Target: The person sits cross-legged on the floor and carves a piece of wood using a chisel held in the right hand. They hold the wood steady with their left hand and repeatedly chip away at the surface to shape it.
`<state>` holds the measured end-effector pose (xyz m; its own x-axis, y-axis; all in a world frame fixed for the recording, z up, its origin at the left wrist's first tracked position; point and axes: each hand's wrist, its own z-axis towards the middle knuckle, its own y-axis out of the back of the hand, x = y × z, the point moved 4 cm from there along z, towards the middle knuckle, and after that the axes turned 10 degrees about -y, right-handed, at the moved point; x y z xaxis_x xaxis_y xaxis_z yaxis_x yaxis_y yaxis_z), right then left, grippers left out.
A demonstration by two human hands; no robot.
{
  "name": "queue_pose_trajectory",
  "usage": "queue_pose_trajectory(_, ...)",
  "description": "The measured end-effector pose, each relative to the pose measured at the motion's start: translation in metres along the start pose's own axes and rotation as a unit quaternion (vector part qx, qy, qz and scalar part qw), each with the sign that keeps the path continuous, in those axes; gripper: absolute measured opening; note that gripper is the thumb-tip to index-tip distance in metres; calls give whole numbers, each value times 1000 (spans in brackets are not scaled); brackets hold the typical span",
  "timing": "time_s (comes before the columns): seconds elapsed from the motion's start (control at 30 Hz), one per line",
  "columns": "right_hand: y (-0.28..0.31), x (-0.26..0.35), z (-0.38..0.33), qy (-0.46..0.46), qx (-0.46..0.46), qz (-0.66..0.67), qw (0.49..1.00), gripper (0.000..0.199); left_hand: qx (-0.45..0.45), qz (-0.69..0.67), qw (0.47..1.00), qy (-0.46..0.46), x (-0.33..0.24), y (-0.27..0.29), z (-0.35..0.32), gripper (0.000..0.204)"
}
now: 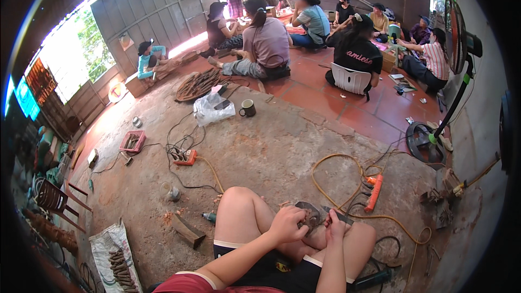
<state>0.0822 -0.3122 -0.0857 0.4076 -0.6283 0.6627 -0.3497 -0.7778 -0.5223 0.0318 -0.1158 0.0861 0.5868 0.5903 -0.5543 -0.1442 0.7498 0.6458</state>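
Note:
I sit cross-legged on a rough concrete floor [271, 163], both hands close together over my shins. My left hand [288, 224] is closed on a dark brown, rounded piece [310, 217] that looks like wood; its exact shape is partly covered. Just to its right, my right hand [336, 229] grips a thin, dark, knife-like tool [341, 216], whose blade shows past the fingers. Left of my knee lies a wooden block [188, 230] with pale shavings [167, 219] around it. A glass jar [171, 192] stands beyond them.
Cables run from an orange power strip [373, 193] at right and a red one [185, 157] at left. A sack [103, 249] holds several brown sticks. Ahead are a mug [248, 109] and a plastic bag [211, 109]. Several people sit farther back; a fan [456, 38] stands right.

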Motion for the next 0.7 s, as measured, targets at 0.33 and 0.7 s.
queue_pose_trajectory(0.33, 0, -7, 2, -10, -1, -23, 1000, 20, -53, 36, 998, 2, -17, 3, -23, 13)
queue_pose_trajectory(0.7, -5, -12, -1, -18, 62, -2, 998, 17, -55, 40, 998, -6, -21, 6, -26, 13)
